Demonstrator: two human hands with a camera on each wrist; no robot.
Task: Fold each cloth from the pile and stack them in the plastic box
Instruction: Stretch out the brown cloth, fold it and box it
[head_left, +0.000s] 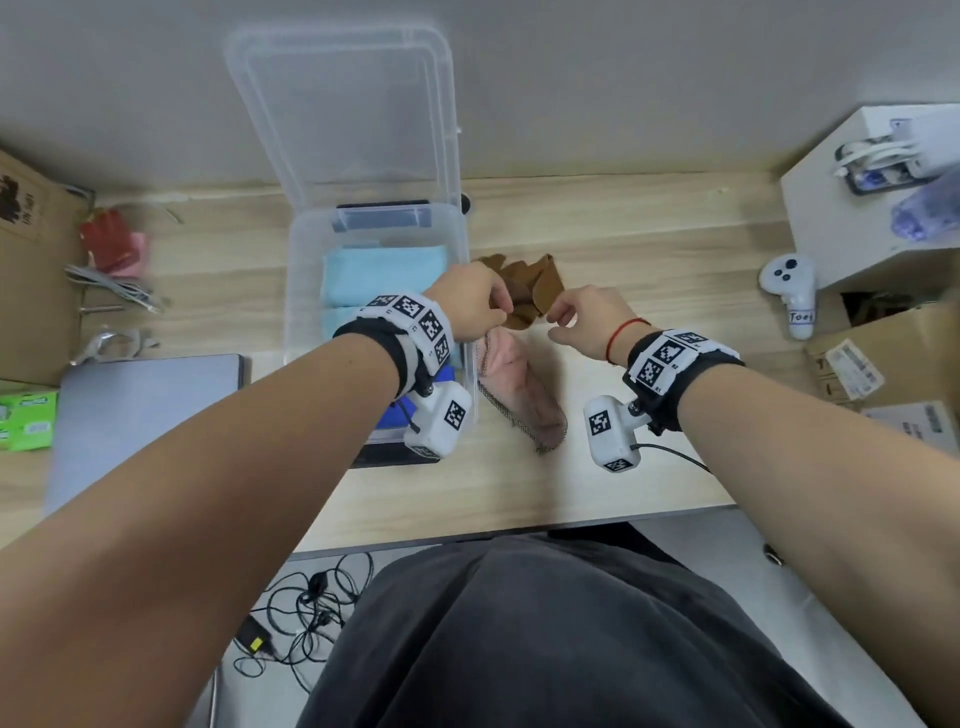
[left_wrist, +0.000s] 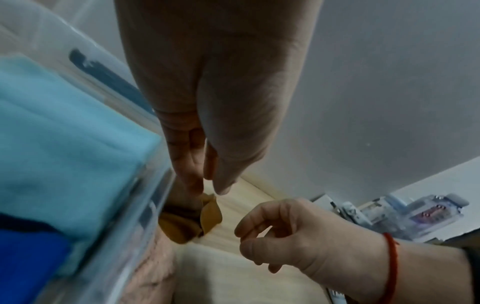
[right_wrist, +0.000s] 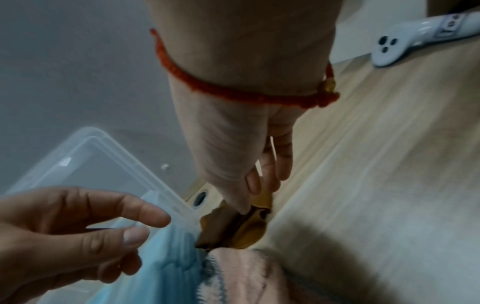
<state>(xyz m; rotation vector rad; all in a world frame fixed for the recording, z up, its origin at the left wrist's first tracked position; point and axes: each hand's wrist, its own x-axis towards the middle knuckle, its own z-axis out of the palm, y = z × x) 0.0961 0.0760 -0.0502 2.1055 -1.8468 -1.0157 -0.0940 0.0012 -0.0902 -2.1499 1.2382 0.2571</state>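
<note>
A crumpled brown cloth (head_left: 530, 286) (left_wrist: 210, 216) (right_wrist: 246, 232) lies on the table just right of the clear plastic box (head_left: 301, 291). A pink cloth (head_left: 524, 395) (right_wrist: 246, 277) with a grey edge lies in front of it. My left hand (head_left: 475, 306) (left_wrist: 207, 189) (right_wrist: 145, 226) hovers at the brown cloth's left side, fingers half curled with nothing between them. My right hand (head_left: 558, 319) (left_wrist: 244, 236) (right_wrist: 254, 197) hovers at its right side, thumb and fingers apart, holding nothing. Folded light blue cloths (head_left: 379, 275) (left_wrist: 64, 133) and a dark blue one (left_wrist: 26, 257) lie in the box.
The box's lid (head_left: 343, 114) leans on the wall behind it. A white controller (head_left: 789, 291), a white box (head_left: 872, 208) and cardboard boxes (head_left: 883, 353) stand at the right. A closed laptop (head_left: 145, 415) lies left of the plastic box.
</note>
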